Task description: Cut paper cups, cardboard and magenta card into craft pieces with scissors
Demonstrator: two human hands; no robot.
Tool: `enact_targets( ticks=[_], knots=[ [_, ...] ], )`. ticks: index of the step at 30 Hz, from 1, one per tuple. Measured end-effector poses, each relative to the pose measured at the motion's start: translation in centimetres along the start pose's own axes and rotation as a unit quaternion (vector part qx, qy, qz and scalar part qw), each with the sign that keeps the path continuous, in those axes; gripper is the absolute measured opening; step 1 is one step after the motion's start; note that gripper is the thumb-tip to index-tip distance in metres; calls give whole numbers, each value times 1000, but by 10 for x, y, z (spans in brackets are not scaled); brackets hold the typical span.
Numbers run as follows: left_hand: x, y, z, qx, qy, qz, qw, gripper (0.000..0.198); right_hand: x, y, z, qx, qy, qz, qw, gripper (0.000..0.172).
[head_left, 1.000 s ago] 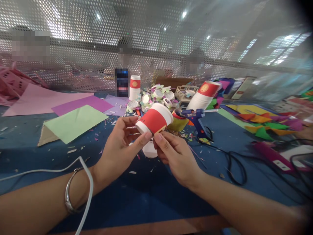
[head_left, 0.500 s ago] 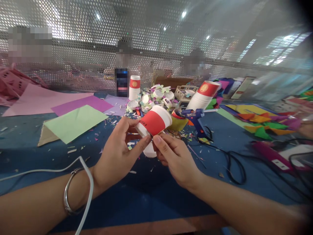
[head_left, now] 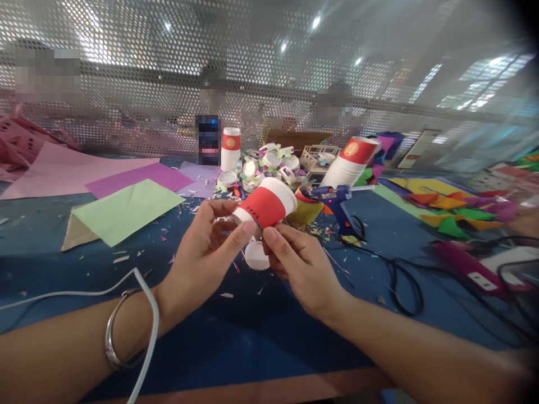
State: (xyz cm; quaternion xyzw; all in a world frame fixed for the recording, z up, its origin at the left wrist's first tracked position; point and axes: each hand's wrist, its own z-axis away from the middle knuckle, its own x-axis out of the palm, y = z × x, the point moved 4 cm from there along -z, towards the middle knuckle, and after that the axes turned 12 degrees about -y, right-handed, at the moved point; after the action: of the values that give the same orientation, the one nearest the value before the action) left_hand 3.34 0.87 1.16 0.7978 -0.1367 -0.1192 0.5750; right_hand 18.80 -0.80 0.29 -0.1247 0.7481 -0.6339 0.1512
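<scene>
A red and white paper cup (head_left: 269, 205) is held tilted above the table, its wide rim toward the upper right. My left hand (head_left: 210, 241) grips the narrow base end between thumb and fingers. My right hand (head_left: 295, 261) is closed at the cup's lower side, thumb against the bent forefinger by the red band; the fingers behind are hidden. Below the cup lies a small white cup bottom (head_left: 257, 256) on the blue table. A heap of cut cup bottoms with paper strips (head_left: 272, 163) lies just beyond.
A blue glue gun (head_left: 339, 205) stands right of the cup, its black cable (head_left: 404, 280) trailing to a power strip (head_left: 475, 272). Stacked cups (head_left: 351, 163) lean behind it. Green paper (head_left: 130, 210) lies left; a white cord (head_left: 147, 314) crosses my left wrist. Paper scraps litter the table.
The cup has turned slightly in my hands, showing more of its dark lettering. My left hand has shifted a little leftward, leaving the white cup bottom below more visible.
</scene>
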Motion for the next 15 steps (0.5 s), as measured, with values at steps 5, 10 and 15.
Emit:
enact_targets(
  ticks=[5,10,15],
  knots=[
    [3,-2,0,-25,-19,45,999,27,-1,2,0,-4,-9,-2,1000,38],
    [2,6,1,7,-11,-15,1000,22,-1,2,2,-17,-17,16,1000,38],
    [1,12,4,42,4,-82,996,23,0,3,4,-15,-15,26,999,37]
  ],
)
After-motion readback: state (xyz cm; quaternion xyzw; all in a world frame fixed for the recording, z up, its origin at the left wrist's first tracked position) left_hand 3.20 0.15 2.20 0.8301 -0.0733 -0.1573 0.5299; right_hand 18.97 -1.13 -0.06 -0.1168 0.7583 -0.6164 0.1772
